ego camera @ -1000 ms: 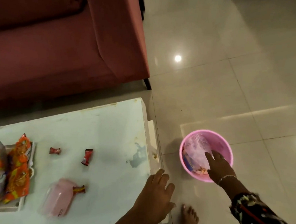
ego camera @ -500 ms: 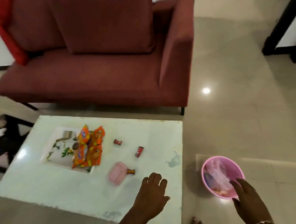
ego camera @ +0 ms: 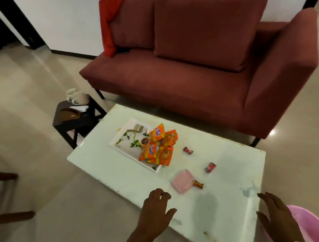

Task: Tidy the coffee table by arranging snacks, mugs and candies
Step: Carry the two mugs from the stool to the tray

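- Right hand [ego camera: 276,220] now out of the pink bin [ego camera: 311,223] at lower right, fingers spread, clamped on nothing; a second ago down inside it.
- Left hand [ego camera: 157,209] flat on the counter [ego camera: 104,166] at its near edge as before, fingers apart, likewise empty.
- Probably means the rubbish drop is over and both hands are free for the loose candies.
- Pink box [ego camera: 181,180] lying centre-right of frame, long axis upper right to lower left, a candy [ego camera: 198,184] touching its right corner.
- Two red candies [ego camera: 188,150] [ego camera: 210,167] apart to the right.
- Orange snack packets [ego camera: 158,147] piled on the tray [ego camera: 118,145].
- Mugs [ego camera: 75,97] off on the dark stool [ego camera: 76,119], upper left.
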